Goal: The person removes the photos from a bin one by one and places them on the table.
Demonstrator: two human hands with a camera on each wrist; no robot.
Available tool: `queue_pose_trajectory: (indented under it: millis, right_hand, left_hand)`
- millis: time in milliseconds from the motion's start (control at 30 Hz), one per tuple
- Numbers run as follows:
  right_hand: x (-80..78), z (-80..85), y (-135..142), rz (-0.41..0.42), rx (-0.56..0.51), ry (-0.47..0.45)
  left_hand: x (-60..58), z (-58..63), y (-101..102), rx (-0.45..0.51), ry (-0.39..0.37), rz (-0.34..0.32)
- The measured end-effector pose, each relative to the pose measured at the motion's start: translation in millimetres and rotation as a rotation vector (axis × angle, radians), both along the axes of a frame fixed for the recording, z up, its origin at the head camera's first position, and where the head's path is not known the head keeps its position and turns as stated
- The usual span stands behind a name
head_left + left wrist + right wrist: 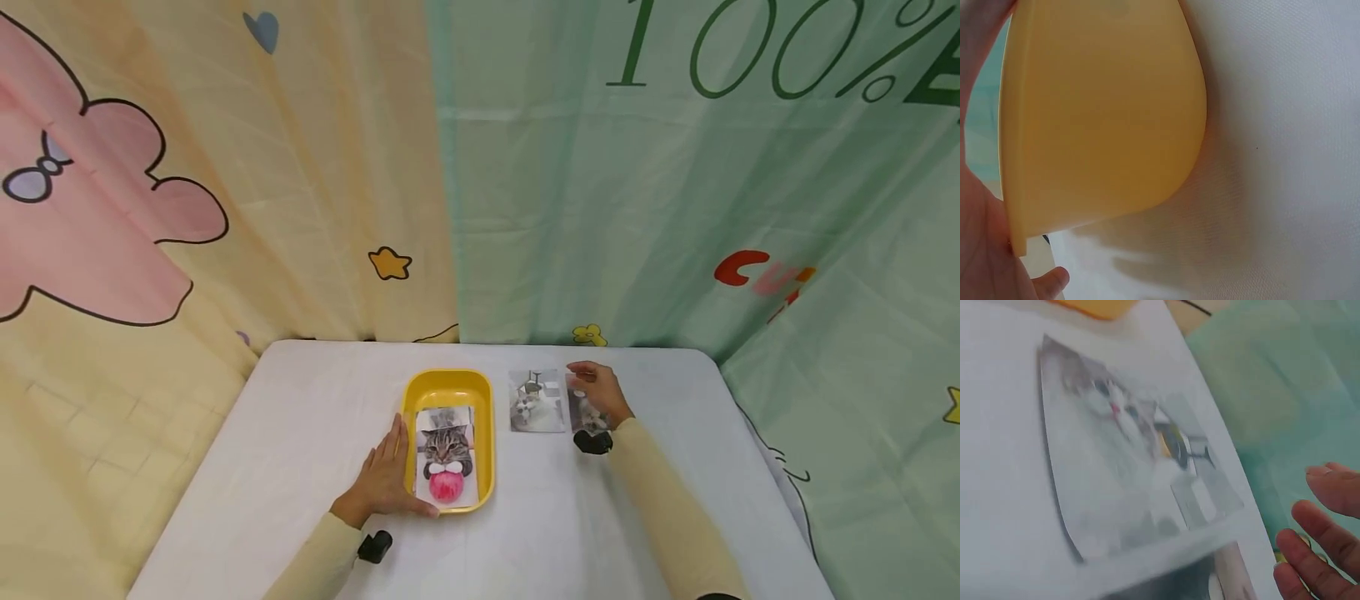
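Cream-sleeved, a person's left hand [381, 477] rests against a yellow tray [450, 386] bearing at least two cards: a tabby card [447, 457], face up on top, and a grey card [452, 417] showing beyond it. Right of the tray, a kitten card [537, 408] and a darker card [580, 410] lie side by side on the white tabletop [517, 550]. On that evidence the work looks partway along, with two cards outside the tray; how many lie under the tabby card cannot be told.

At left, the hand's straight fingers lie along the tray's side, thumb spread to the near corner, the tabby card just beyond them and untouched. The kitten card sits between the hands, clear of both. At far right, the right hand [602, 393] covers part of the darker card, its fingers [1316, 569] loosely bent and apart from the thumb, with nothing visible between; whether a fingertip touches the card cannot be told.
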State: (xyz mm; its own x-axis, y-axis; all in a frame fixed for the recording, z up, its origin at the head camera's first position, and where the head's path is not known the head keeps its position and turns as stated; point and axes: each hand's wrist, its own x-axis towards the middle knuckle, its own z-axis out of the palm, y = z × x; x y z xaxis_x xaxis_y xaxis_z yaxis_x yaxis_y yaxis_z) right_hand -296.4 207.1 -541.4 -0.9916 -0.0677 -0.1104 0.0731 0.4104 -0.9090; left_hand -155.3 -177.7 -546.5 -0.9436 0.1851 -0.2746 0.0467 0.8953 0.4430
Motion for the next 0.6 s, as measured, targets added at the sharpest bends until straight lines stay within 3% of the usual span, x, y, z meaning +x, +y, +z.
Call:
queue_pose_trajectory:
  millis: [233,600]
  right_hand:
    - [23.0,5.4,-50.9,0.102,-0.055,0.09]
    - [47.2,11.6,-124.7,0.177,-0.156,0.163]
  left_hand:
    - [-1.3,3.9,1.2,-0.022,-0.004,-0.026]
    - [0.6,8.7,-1.2,-0.004,-0.02,-0.038]
